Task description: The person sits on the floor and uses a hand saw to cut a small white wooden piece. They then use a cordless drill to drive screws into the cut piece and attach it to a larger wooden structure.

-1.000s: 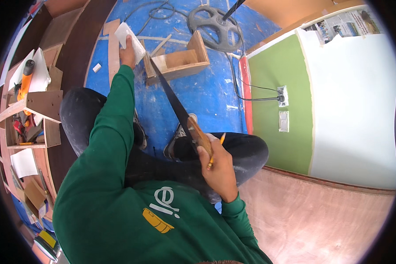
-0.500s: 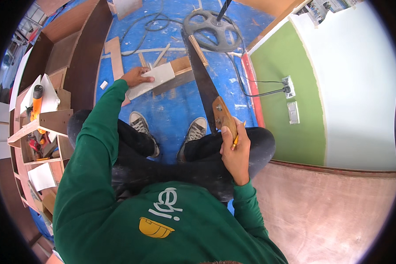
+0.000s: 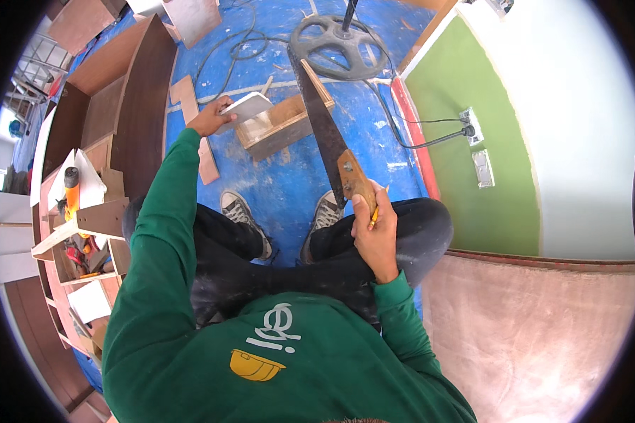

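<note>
gripped in my right hand (image 3: 375, 236): a hand saw (image 3: 329, 137) by its wooden handle, with a pencil, blade angled over the wooden box (image 3: 279, 127). my left hand (image 3: 208, 118) clasps a white panel (image 3: 243, 109) resting on that box, on blue floor sheeting (image 3: 289, 187).

Blue floor sheet (image 3: 289, 183), wooden box (image 3: 279, 127), cable (image 3: 402, 134)

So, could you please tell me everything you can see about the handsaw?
The handsaw has a long, dark, tapering metal blade and a brown wooden handle fixed with pale rivets. The right hand grips the handle, a yellow pencil tucked in the same hand. The blade points up and away from the person, slanting over the blue floor covering, its far end lying across the open wooden box. Whether it rests on the box cannot be told. Its teeth are too small to make out.
</note>
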Available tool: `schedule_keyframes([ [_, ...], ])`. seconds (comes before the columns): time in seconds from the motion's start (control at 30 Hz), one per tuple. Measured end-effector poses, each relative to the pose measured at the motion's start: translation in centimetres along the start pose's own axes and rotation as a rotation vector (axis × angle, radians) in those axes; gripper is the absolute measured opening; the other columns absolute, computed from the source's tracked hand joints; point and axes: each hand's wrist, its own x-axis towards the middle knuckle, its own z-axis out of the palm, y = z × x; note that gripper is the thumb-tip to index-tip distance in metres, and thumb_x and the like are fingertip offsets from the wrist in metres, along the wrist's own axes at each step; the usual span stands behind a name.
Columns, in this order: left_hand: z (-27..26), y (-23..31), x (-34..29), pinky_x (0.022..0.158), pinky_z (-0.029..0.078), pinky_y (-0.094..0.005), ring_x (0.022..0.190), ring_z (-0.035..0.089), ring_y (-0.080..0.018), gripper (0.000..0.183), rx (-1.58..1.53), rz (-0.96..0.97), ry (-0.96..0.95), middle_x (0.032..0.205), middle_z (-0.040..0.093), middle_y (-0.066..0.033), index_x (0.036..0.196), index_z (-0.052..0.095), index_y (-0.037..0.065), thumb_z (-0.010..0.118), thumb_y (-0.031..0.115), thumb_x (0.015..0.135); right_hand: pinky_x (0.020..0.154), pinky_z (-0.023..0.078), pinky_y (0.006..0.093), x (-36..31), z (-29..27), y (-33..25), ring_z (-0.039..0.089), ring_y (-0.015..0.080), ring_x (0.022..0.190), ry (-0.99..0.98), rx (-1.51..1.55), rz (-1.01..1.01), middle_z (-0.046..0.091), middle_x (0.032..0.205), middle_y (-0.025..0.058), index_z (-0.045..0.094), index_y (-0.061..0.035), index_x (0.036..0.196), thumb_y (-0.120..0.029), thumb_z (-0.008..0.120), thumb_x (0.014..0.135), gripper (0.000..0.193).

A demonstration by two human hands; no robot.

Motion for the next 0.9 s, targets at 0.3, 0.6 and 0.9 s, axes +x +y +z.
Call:
schedule_keyframes([
  [0.3,4.6,4.4,-2.7,0.106,0.052,-0.0459,0.123,0.070,-0.0359,0.047,0.322,0.025,0.060,0.133,0.073,-0.0183,0.141,0.061,0.018,0.071,0.014,0.096,0.086,0.057,0.0386,0.4,0.5,0.5,0.074,0.0234,0.095,-0.003,-0.005,-0.010,0.075,0.105,0.0205,0.060,0.0042,0.138,-0.015,0.066,0.107,0.037],
  [0.6,10.4,7.7,-2.8,0.096,0.049,-0.0490,0.115,0.068,-0.0373,0.049,0.682,0.211,0.351,0.124,0.072,-0.0158,0.138,0.065,0.010,0.066,0.044,0.103,0.089,0.058,0.0422,0.4,0.6,0.5,0.077,0.0385,0.104,-0.068,-0.098,-0.029,0.075,0.110,0.0272,0.060,0.0038,0.137,-0.015,0.066,0.107,0.037],
  [0.9,8.7,8.0,-1.9,0.095,0.054,-0.0567,0.114,0.070,-0.0453,0.052,0.508,-0.054,0.332,0.126,0.073,-0.0228,0.131,0.064,0.005,0.054,0.051,0.109,0.087,0.058,0.0427,0.4,1.0,-0.7,0.076,0.0409,0.103,-0.090,-0.107,-0.091,0.074,0.110,0.0283,0.060,0.0040,0.136,-0.015,0.068,0.105,0.037],
])
